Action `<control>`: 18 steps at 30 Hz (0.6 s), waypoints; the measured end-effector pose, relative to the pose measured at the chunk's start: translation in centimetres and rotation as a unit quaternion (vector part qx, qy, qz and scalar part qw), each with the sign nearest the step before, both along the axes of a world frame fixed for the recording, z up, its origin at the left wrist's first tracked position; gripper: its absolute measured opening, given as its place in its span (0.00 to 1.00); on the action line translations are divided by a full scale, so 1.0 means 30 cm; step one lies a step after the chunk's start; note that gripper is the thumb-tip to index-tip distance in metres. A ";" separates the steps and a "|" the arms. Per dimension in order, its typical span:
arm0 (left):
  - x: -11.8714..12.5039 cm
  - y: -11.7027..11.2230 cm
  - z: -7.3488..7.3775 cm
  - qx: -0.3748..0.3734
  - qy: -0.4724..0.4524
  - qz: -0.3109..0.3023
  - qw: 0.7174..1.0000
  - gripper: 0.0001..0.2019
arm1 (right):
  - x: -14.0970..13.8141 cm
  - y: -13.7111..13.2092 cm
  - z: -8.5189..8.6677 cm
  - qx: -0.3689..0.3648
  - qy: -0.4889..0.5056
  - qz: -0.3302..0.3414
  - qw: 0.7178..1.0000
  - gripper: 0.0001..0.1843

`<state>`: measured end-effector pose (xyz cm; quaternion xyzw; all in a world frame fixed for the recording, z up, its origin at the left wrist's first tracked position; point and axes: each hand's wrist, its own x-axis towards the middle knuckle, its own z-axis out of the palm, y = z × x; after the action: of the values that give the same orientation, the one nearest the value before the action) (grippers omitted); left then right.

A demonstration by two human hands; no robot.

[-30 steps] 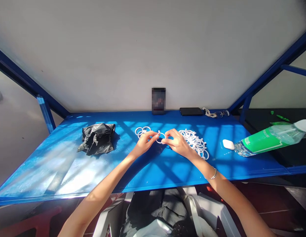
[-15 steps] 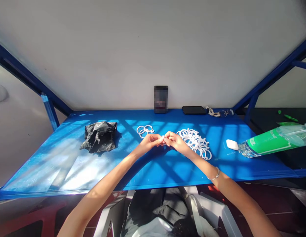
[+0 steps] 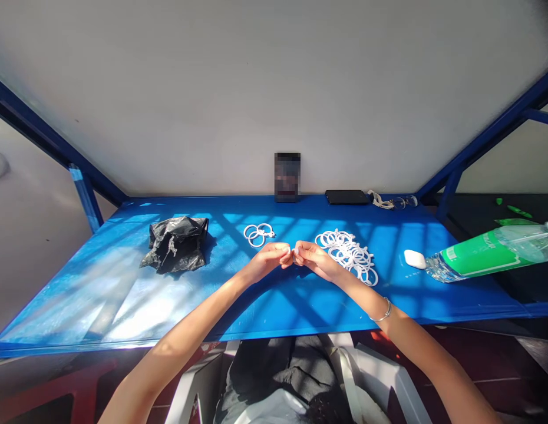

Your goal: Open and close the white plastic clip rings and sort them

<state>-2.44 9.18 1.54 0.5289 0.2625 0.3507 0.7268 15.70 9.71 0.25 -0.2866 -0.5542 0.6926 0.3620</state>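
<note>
My left hand (image 3: pixel 274 254) and my right hand (image 3: pixel 313 257) meet above the middle of the blue table (image 3: pixel 274 306). The fingers of both are curled and pinched, knuckle against knuckle. A little white shows at the fingertips, but most of whatever they hold is hidden. Just beyond my left hand lie a few white plastic rings (image 3: pixel 258 235), overlapping, with small tabs on them. A larger heap of similar white rings (image 3: pixel 345 254) lies beside my right hand and forearm, partly behind them.
A crumpled black plastic bag (image 3: pixel 177 244) sits at left. Along the back are an upright dark phone (image 3: pixel 287 178), a flat black phone (image 3: pixel 347 197) and eyeglasses (image 3: pixel 398 203). To the right, a white case (image 3: pixel 415 259) lies by a green-labelled bottle (image 3: pixel 486 253). Blue frame bars (image 3: pixel 86 197) flank the table.
Both hands have curled in more tightly, with the knuckles turned toward each other. The small white bit seen between the fingertips before is now mostly covered. The rings lie as they were.
</note>
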 end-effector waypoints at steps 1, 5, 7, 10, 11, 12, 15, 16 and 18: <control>-0.008 0.003 0.002 0.010 0.007 0.007 1.000 0.25 | 0.008 0.005 0.005 0.023 -0.023 -0.008 0.999 0.27; -0.059 0.035 0.004 0.145 0.141 0.111 0.973 0.21 | 0.061 0.038 0.027 0.176 -0.155 -0.114 0.965 0.20; -0.090 0.061 0.000 0.271 0.254 0.185 0.910 0.19 | 0.106 0.060 0.034 0.261 -0.246 -0.191 0.913 0.17; -0.137 0.098 -0.012 0.416 0.366 0.234 0.799 0.16 | 0.184 0.089 0.026 0.346 -0.407 -0.254 0.806 0.14; -0.149 0.109 -0.019 0.445 0.395 0.233 0.769 0.15 | 0.209 0.098 0.019 0.355 -0.456 -0.259 0.774 0.13; -0.160 0.119 -0.026 0.463 0.421 0.230 0.745 0.15 | 0.230 0.105 0.011 0.355 -0.498 -0.257 0.748 0.13; -0.180 0.140 -0.051 0.479 0.482 0.204 0.705 0.14 | 0.269 0.124 -0.012 0.339 -0.579 -0.235 0.704 0.10; -0.183 0.145 -0.059 0.477 0.494 0.193 0.701 0.14 | 0.274 0.129 -0.018 0.336 -0.589 -0.230 0.698 0.10; -0.186 0.152 -0.072 0.471 0.505 0.177 0.702 0.13 | 0.277 0.134 -0.022 0.342 -0.590 -0.229 0.695 0.11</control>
<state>-8.01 13.75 -0.61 0.8439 0.4794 0.2315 0.0663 24.01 13.74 -0.41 -0.6104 -0.7701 0.0398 0.1812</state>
